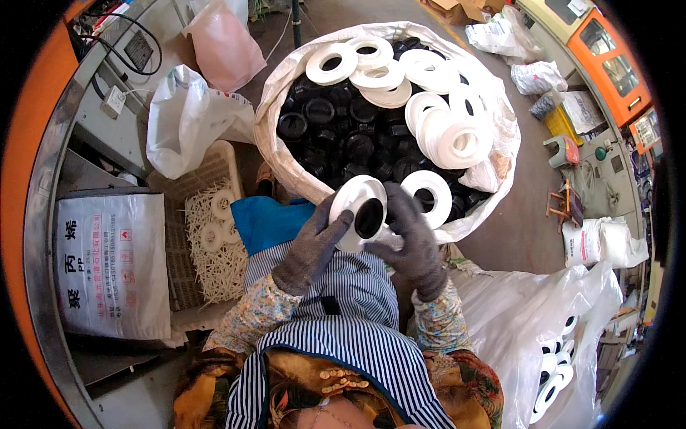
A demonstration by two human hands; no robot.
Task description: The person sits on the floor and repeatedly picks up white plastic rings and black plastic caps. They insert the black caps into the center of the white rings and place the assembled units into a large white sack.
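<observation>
A white plastic ring (350, 195) with a black round cap (369, 219) in its centre is held up tilted in front of my apron. My left hand (314, 248), in a grey glove, is closed on the ring's left edge with the thumb across its face. My right hand (413, 250), gloved too, curls round the right side of the same ring; some of its fingertips are hidden. Just beyond my hands stands a big white woven sack (275, 93), full of black caps (359, 146). Several loose white rings (461, 139) lie on top of the caps.
At left, a plastic crate (174, 239) holds thin white sticks and a few white rings. Next to it is a printed white bag (118, 264). To the right, a clear plastic bag (493, 307) contains ring pieces. A small stool (562, 151) stands farther off.
</observation>
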